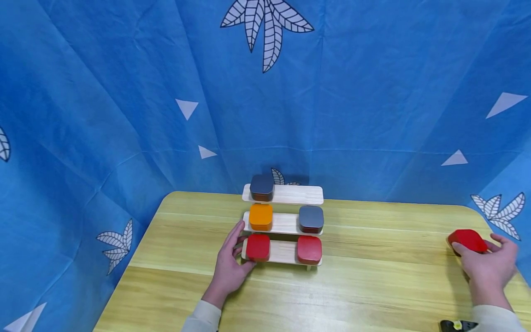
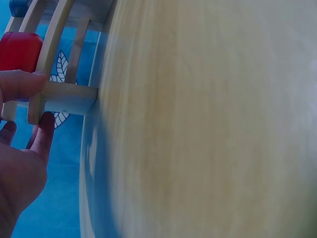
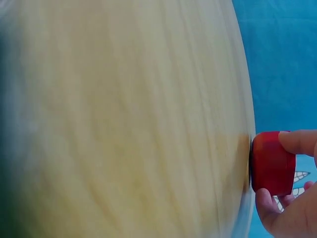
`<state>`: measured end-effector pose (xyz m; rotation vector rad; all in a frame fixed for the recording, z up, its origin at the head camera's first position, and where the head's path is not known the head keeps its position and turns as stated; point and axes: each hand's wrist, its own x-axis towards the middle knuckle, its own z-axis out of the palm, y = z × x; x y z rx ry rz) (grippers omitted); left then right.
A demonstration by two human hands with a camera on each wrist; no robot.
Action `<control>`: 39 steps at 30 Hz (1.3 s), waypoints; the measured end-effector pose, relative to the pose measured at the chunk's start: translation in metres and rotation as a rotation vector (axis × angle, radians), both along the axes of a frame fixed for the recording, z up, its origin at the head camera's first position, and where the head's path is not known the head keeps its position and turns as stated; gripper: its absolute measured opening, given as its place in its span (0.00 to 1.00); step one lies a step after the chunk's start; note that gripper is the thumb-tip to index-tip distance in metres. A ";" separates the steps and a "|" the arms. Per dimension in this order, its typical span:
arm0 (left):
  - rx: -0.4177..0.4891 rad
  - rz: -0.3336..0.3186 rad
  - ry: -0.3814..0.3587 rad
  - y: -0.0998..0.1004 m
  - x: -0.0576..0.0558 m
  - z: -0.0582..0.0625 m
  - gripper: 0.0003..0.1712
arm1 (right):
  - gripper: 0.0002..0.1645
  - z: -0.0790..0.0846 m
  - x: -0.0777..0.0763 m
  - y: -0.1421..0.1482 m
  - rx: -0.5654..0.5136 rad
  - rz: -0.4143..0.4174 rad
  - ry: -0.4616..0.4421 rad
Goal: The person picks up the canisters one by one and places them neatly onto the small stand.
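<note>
A small three-tier wooden display rack [image 1: 284, 252] stands at the table's back. My left hand [image 1: 230, 267] grips the left end of its lowest shelf, thumb in front and fingers behind; the left wrist view shows the thumb [image 2: 22, 84] over the slat's end. Beside that hand is a red rounded-square box [image 1: 258, 247], with a second red box [image 1: 309, 249] farther right. An orange box [image 1: 261, 217] and a grey-blue box [image 1: 311, 218] occupy the middle shelf. A dark blue box [image 1: 262, 187] sits on top, left. Far right, my right hand [image 1: 491, 263] holds another red box [image 3: 273, 163] at the tabletop.
The wooden table [image 1: 373, 276] has rounded back corners. Behind and beside it hangs a blue cloth [image 1: 373, 92] with white leaves and triangles. A black object with a yellow mark [image 1: 457, 325] lies by the right sleeve at the front edge of view.
</note>
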<state>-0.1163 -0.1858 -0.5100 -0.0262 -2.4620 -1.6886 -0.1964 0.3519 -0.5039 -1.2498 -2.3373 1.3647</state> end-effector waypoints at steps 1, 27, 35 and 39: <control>-0.001 0.004 -0.006 0.000 0.000 0.000 0.62 | 0.50 0.000 0.000 0.000 -0.002 -0.001 0.001; 0.012 -0.007 0.003 -0.001 -0.002 -0.004 0.62 | 0.52 0.012 0.004 -0.016 -0.018 0.030 0.019; 0.001 0.000 -0.007 -0.001 -0.002 -0.002 0.62 | 0.52 0.013 0.003 -0.019 -0.014 0.048 0.026; 0.003 -0.001 -0.009 -0.001 -0.002 -0.002 0.61 | 0.52 0.017 0.003 -0.021 -0.012 0.050 0.034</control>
